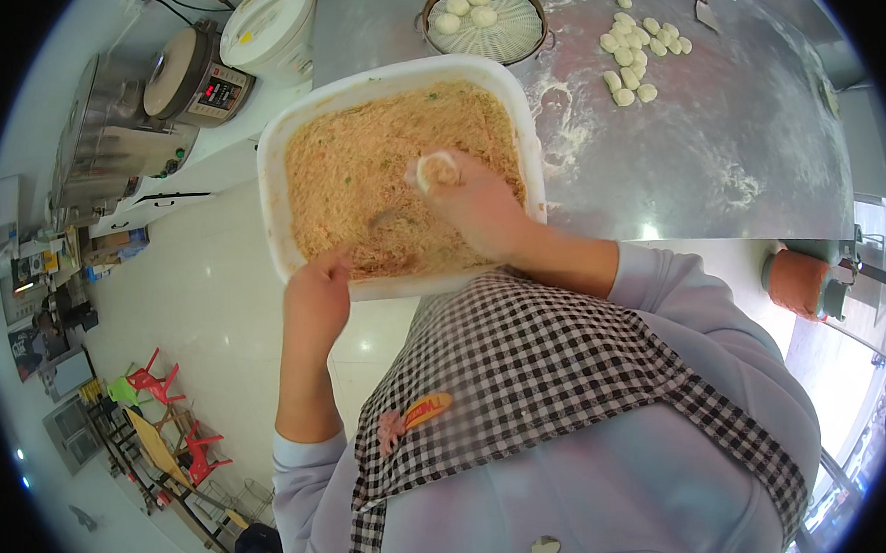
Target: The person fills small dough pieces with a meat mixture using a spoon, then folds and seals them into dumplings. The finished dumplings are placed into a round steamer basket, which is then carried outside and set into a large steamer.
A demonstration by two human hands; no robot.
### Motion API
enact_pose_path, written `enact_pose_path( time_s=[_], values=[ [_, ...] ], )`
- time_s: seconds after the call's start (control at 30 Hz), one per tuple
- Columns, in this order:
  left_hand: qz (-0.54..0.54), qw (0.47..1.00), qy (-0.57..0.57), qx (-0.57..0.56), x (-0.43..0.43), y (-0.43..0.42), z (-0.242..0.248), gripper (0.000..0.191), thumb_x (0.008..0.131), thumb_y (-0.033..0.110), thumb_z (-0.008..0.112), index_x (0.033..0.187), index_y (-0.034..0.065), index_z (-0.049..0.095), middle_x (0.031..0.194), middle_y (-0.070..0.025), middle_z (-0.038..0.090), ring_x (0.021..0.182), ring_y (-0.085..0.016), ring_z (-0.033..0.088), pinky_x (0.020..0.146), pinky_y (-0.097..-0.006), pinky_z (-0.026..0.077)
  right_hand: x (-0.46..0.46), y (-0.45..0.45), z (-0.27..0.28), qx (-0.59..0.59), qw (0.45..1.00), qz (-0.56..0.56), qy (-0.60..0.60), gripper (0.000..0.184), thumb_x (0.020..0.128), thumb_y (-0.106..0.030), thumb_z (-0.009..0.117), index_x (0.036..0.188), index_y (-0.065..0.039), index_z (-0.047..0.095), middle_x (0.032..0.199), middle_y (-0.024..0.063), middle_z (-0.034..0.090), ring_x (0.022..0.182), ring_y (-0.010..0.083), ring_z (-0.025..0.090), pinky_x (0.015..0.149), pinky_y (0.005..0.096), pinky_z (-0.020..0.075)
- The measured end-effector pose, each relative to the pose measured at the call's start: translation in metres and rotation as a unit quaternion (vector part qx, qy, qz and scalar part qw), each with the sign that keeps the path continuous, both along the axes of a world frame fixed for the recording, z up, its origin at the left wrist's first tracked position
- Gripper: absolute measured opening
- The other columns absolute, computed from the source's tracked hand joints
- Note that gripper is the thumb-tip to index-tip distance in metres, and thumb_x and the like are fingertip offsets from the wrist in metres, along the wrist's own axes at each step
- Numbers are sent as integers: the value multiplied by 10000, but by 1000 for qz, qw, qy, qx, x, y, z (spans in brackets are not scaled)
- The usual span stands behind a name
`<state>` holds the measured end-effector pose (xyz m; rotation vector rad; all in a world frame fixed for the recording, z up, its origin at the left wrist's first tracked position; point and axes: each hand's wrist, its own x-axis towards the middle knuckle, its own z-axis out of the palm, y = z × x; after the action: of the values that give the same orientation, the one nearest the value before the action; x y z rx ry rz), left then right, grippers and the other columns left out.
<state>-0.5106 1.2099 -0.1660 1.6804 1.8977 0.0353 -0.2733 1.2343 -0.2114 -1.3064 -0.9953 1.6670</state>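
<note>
A large white plastic tub full of crumbly orange-brown filling with green flecks is before me. Over its right half, my right hand holds a round, pale dough wrapper with some filling in its middle. My left hand is at the tub's near left corner, fingers curled together and blurred; whether it grips a tool is unclear. A dark, blurred patch shows in the filling between the hands. Floured dough pieces lie on the steel table. Several white dough balls rest in a round steamer beyond the tub.
The flour-dusted steel table extends right, with a scraper at its far side. Back left stand an electric cooker, a lidded white bucket and a large metal pot. Red stools stand on the floor lower left.
</note>
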Motion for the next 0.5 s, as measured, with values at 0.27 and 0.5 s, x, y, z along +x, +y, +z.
enact_pose_path(
  time_s=[0.27,0.5],
  values=[
    [-180,959,186,116,20,-39,-6,460,837,11,544,1284,100,607,875,-156,619,755,-332,648,654,-451,519,-2,10,-12,-118,946,-83,289,356,936,-45,557,1284,-5,491,1184,116,572,1104,236,594,945,362,509],
    [102,977,-187,17,4,-47,21,267,948,120,603,1194,66,691,677,-7,586,619,-97,542,570,-271,453,0,8,-13,174,966,165,-95,297,979,-143,502,1237,1,535,1156,114,598,1138,251,577,979,391,460]
  ],
)
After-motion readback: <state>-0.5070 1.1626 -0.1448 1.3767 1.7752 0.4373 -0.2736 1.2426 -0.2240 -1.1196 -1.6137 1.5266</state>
